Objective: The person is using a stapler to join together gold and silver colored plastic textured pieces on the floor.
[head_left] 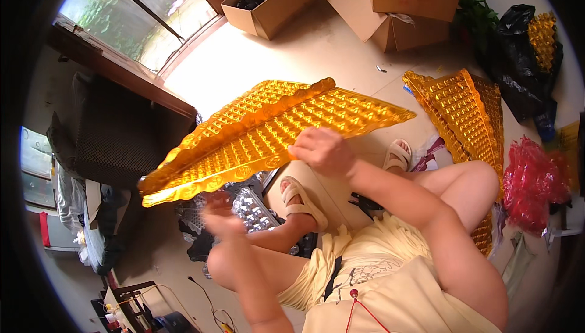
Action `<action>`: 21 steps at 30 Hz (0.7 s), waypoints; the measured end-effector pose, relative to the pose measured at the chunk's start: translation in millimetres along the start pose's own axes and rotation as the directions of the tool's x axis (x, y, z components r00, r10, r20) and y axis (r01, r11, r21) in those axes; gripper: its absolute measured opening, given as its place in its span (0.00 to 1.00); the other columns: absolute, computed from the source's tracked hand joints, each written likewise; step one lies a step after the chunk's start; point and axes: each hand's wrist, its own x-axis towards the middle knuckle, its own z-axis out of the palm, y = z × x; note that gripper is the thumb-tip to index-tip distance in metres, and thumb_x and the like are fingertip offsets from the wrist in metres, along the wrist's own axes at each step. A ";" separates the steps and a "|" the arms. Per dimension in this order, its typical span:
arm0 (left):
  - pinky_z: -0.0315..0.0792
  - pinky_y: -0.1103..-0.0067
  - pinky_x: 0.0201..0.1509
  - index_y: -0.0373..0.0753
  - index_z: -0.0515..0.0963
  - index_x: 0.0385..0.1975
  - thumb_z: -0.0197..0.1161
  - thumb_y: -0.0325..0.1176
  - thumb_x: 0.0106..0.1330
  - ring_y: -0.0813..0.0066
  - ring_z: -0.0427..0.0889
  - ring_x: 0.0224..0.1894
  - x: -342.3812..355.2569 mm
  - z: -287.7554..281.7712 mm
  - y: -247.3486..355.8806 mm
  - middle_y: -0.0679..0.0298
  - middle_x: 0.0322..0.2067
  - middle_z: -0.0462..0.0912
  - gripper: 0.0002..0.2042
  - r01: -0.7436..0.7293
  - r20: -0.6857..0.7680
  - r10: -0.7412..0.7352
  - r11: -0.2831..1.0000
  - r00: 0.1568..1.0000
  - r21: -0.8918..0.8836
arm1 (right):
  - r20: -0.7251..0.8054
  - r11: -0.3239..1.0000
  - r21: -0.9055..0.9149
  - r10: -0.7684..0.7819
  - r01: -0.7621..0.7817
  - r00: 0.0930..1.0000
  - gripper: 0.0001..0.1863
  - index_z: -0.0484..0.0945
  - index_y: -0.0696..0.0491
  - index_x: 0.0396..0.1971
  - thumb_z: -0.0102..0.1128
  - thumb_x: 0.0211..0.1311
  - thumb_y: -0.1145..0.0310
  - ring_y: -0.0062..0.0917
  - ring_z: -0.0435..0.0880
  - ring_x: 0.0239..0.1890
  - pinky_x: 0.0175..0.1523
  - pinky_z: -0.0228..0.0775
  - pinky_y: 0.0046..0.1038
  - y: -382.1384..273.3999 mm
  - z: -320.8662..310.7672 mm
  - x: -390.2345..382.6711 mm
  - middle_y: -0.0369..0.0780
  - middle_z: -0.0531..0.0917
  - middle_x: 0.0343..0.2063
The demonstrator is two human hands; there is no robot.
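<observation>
A large shiny gold embossed sheet [268, 128], folded lengthwise with scalloped edges, stretches across the view in front of me. My right hand [323, 151] is closed on its lower edge near the middle, thumb and fingers pinching it. Below the sheet's left part is my left hand [223, 216], blurred, its fingers too smeared to read; whether it touches the sheet I cannot tell. More gold embossed sheets [454, 110] lie in a stack to my right. Silver embossed pieces [251, 208] lie on the floor beneath the left part of the sheet, partly hidden by it.
Open cardboard boxes [268, 7] stand at the far side, near a glass door [143, 19]. A dark mesh chair [116, 132] is at left. Red plastic bundles [533, 183] and a black bag [518, 83] lie at right. A cord [210, 302] runs along the floor at lower left.
</observation>
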 end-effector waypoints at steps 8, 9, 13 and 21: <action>0.71 0.77 0.37 0.38 0.70 0.35 0.53 0.36 0.63 0.75 0.75 0.32 -28.9 -9.5 -181.8 0.66 0.31 0.75 0.09 0.481 0.180 -0.469 0.876 0.864 -0.026 | 0.351 0.981 0.101 0.120 -0.164 0.929 0.04 0.74 0.49 0.20 0.52 0.45 0.67 0.25 0.74 0.33 0.35 0.67 0.27 -39.6 91.4 -90.8 0.33 0.75 0.24; 0.72 0.78 0.33 0.37 0.71 0.35 0.53 0.34 0.63 0.75 0.76 0.31 -26.6 -13.0 -188.5 0.65 0.32 0.75 0.08 0.483 0.110 -0.483 0.875 0.869 0.025 | 0.380 0.965 0.160 0.133 -0.207 0.915 0.04 0.75 0.50 0.23 0.54 0.45 0.67 0.25 0.74 0.35 0.37 0.67 0.27 -39.1 88.6 -97.1 0.33 0.76 0.25; 0.70 0.85 0.20 0.35 0.71 0.31 0.53 0.31 0.62 0.77 0.75 0.22 -20.8 -29.4 -213.7 0.63 0.26 0.76 0.06 0.332 -0.129 -0.311 0.922 0.942 0.199 | 0.483 0.859 0.335 0.197 -0.388 0.853 0.12 0.78 0.52 0.34 0.61 0.47 0.66 0.30 0.73 0.44 0.49 0.65 0.31 -27.1 64.4 -110.7 0.38 0.78 0.35; 0.56 0.88 0.11 0.37 0.72 0.31 0.55 0.29 0.59 0.83 0.71 0.15 -17.1 -45.3 -219.3 0.68 0.24 0.76 0.04 0.430 -0.294 -0.371 0.887 0.881 0.169 | 0.436 0.030 -0.235 0.897 -0.972 -0.078 0.30 0.62 0.62 0.51 0.60 0.53 0.60 0.35 0.74 0.45 0.50 0.65 0.32 63.9 -22.9 -184.7 0.50 0.75 0.41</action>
